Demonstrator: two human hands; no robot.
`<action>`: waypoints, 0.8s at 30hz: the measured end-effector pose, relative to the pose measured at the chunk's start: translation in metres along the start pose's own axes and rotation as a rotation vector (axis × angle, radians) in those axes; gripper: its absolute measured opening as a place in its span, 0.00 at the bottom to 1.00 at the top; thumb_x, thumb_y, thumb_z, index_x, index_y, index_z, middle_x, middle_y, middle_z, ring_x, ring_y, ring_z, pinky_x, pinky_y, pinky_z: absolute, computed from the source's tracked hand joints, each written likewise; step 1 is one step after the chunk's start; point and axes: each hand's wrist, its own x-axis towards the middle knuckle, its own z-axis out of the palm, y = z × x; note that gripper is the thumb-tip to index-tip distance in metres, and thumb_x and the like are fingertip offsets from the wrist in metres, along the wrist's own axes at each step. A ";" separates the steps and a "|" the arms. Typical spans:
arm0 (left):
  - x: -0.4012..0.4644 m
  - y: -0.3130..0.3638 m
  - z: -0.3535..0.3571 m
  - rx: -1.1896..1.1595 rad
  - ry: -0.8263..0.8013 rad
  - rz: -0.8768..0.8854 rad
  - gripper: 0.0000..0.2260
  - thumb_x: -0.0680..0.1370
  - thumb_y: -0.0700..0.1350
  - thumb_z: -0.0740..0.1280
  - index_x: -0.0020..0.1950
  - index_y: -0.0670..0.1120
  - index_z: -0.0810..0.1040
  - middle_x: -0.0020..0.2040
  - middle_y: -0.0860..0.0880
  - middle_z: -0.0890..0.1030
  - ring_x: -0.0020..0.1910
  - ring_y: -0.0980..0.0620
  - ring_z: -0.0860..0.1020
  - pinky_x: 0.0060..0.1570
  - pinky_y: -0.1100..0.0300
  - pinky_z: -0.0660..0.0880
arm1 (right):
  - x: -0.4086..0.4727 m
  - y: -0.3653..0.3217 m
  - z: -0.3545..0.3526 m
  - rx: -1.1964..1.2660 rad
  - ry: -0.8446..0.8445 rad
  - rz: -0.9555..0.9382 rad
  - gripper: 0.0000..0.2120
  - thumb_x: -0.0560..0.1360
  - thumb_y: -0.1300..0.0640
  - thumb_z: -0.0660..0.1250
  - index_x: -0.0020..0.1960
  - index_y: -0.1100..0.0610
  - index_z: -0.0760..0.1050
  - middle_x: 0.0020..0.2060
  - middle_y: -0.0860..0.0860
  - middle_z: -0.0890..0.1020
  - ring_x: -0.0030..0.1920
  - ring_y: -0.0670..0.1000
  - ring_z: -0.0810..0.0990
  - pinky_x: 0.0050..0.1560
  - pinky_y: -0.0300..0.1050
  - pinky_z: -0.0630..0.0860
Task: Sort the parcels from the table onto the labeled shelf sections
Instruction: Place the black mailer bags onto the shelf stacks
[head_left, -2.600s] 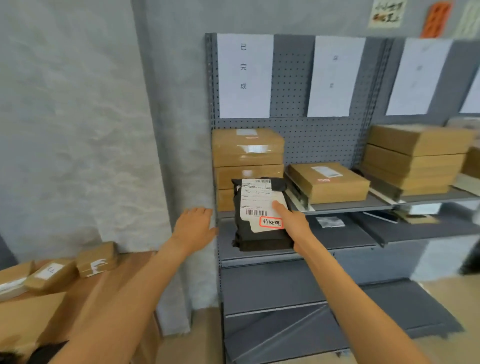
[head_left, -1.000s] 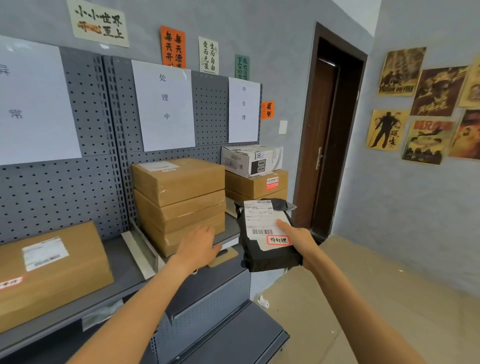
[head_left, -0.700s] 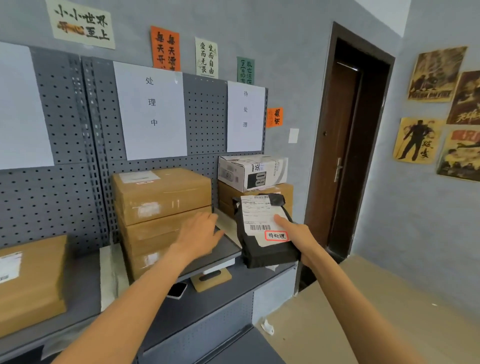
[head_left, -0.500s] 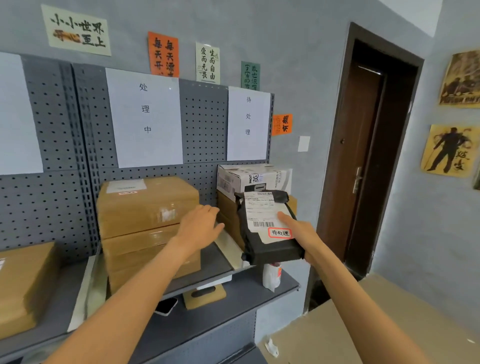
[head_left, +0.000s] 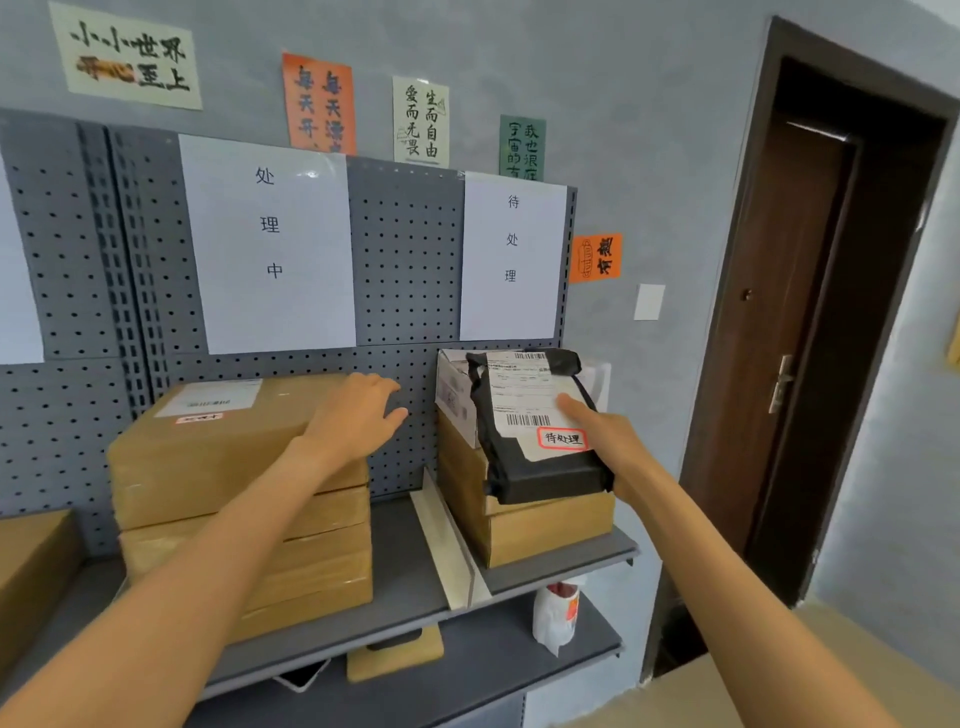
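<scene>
The black parcel (head_left: 535, 431), long axis running 12 to 6, tilts over the cardboard boxes (head_left: 540, 514) in the shelf's (head_left: 561, 566) right section. The right hand (head_left: 602, 441) grips its 3 o'clock edge, thumb on the label. The left hand (head_left: 358, 415) hovers loosely spread, holding nothing.

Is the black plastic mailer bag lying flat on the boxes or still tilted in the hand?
Tilted. The black plastic mailer bag slants label-up against the white carton, gripped by the right hand.

Black poly parcel (head_left: 535, 457), white label with red-bordered sticker, tilts against stacked brown boxes (head_left: 540, 525) at three o'clock.
</scene>
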 end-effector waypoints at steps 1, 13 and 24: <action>0.008 -0.002 0.001 -0.005 -0.010 -0.001 0.21 0.81 0.52 0.61 0.71 0.43 0.70 0.68 0.44 0.74 0.69 0.44 0.68 0.64 0.51 0.68 | 0.009 -0.004 0.004 -0.006 -0.013 -0.004 0.17 0.76 0.45 0.68 0.55 0.57 0.79 0.44 0.53 0.86 0.43 0.53 0.85 0.43 0.45 0.81; 0.057 -0.030 0.027 -0.173 -0.253 -0.071 0.30 0.79 0.54 0.64 0.78 0.49 0.55 0.72 0.46 0.70 0.68 0.46 0.71 0.63 0.53 0.69 | 0.118 -0.064 0.046 -0.043 -0.016 0.015 0.12 0.75 0.48 0.70 0.47 0.57 0.78 0.33 0.51 0.85 0.28 0.48 0.83 0.25 0.37 0.77; 0.061 -0.035 0.038 -0.124 -0.214 -0.128 0.28 0.79 0.58 0.61 0.74 0.45 0.64 0.69 0.44 0.73 0.65 0.46 0.73 0.61 0.54 0.72 | 0.182 -0.083 0.066 -0.294 0.016 0.082 0.22 0.73 0.46 0.72 0.58 0.58 0.73 0.45 0.55 0.84 0.40 0.52 0.82 0.38 0.44 0.78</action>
